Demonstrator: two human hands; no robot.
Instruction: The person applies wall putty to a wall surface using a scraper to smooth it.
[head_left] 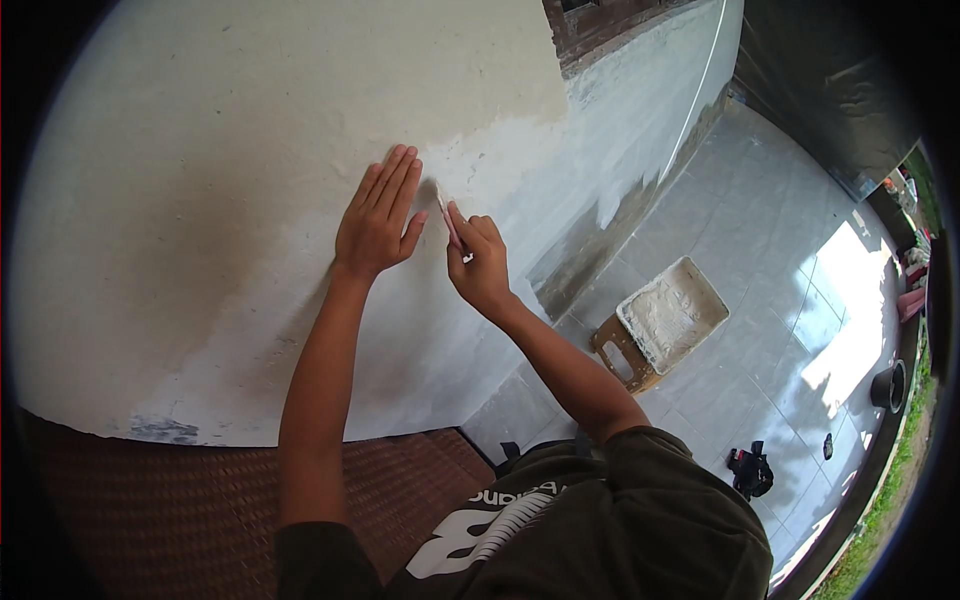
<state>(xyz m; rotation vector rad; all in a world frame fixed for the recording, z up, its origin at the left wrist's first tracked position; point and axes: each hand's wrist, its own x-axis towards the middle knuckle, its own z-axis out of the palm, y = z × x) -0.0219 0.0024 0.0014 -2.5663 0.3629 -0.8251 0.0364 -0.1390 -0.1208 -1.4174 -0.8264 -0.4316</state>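
Observation:
My left hand (380,215) lies flat against the wall (300,90), its fingers stretched upward and its thumb out to the side. Just right of it, my right hand (480,255) grips a putty knife (447,215), seen nearly edge-on, with its blade at the wall. White smears cover the blade, and part of the handle is hidden by my fingers. Around the tool the wall is patchy: beige above, with a pale white coat to the right and below. A tray of white putty (675,312) stands lower right, apart from both hands.
The tray rests on a brown plastic stool (622,352) on the grey tiled floor (745,220). A woven brown surface (180,510) lies below the wall at left. A black bag-like item (750,470) and a black bucket (888,387) are at right. A window frame (610,35) is above.

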